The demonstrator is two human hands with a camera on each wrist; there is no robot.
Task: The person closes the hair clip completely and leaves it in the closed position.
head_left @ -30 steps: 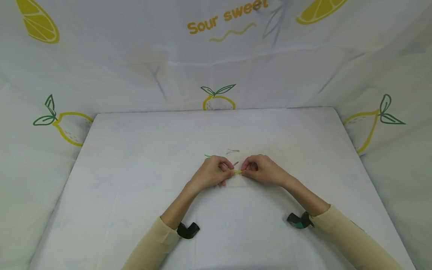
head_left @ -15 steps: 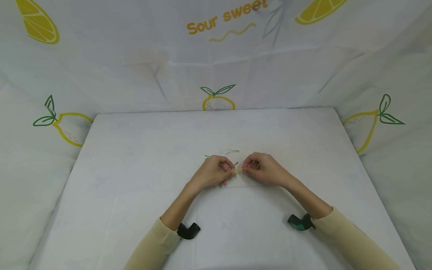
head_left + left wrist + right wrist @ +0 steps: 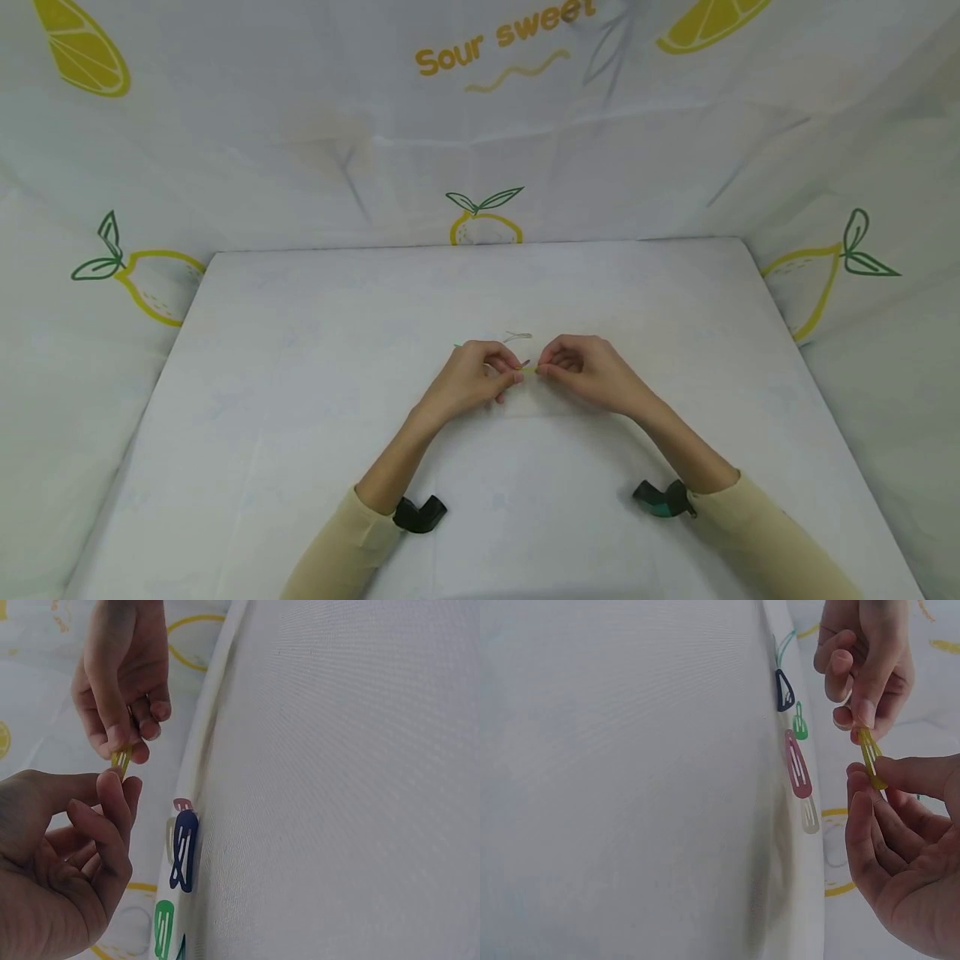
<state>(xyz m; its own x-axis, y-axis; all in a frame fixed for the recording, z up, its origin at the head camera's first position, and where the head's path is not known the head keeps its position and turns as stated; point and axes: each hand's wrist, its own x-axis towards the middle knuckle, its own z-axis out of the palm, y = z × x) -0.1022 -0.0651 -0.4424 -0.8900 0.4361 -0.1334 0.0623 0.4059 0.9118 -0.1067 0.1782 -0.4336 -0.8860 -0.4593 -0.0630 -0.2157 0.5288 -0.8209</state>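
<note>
A yellow hair clip (image 3: pixel 868 754) is lying between the two hands, just above the table (image 3: pixel 540 500), each of its ends being gripped. The left hand (image 3: pixel 480 371) is pinching the narrower end between thumb and finger, while the right hand (image 3: pixel 581 367) is pinching the wider, rounded end; the other fingers of both are curling loosely clear of it, probably because so small a thing is leaving room for little more than fingertips. Holding both ends seems to be steadying the clip and leaving its slotted middle free to work on; whether it is snapped or sprung, the pictures are not showing clearly. Beyond the hands, more clips are lying loose: a pink clip (image 3: pixel 802 790) and a beige clip (image 3: pixel 811 825) near each other, a navy clip (image 3: pixel 187 825), a green clip (image 3: pixel 163 911) partly hidden behind the left hand in the head view, and a teal piece (image 3: pixel 785 645) too thin to make out. They are probably sitting there to be within easy reach. Further out, pale sleeves (image 3: pixel 341 546) are ending above the wrists, where black wrist devices (image 3: pixel 420 514) are sitting, and a lemon-printed cloth (image 3: pixel 285 183) is enclosing the table.
</note>
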